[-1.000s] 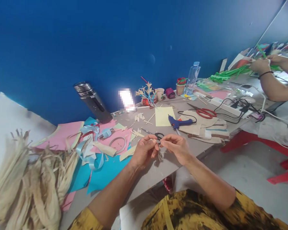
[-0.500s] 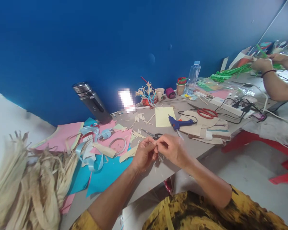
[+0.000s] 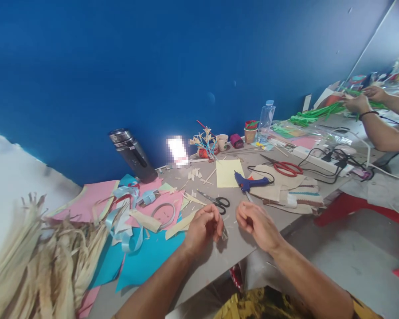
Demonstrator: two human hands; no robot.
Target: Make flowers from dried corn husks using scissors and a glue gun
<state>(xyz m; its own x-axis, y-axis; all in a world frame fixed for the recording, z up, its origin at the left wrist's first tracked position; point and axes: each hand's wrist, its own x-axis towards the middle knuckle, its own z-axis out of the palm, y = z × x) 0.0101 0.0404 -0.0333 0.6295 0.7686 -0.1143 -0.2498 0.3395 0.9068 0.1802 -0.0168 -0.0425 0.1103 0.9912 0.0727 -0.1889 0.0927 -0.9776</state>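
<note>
My left hand [image 3: 203, 228] hovers just above the grey table [image 3: 219, 252], fingers pinched on a small pale straw piece [image 3: 223, 235] that hangs from them. A little to its right is my right hand [image 3: 255, 223], its fingers curled loosely; whether it holds anything I cannot tell. Black-handled scissors [image 3: 218, 202] lie on the table just beyond both hands. A blue glue gun [image 3: 251, 182] rests further back, beside a yellow paper sheet [image 3: 229, 172].
Dried husks [image 3: 36, 257] pile at the left, by pink and blue paper [image 3: 142, 252] and ribbon. A dark flask [image 3: 133, 155], cups, a bottle [image 3: 266, 116] and red scissors [image 3: 287, 168] stand further back. Another person's hands [image 3: 361, 102] work green stems at the far right.
My hands were together on the small piece; they have now come apart, the right one drawing off to the right. The view has tilted up, so the table sits lower.
</note>
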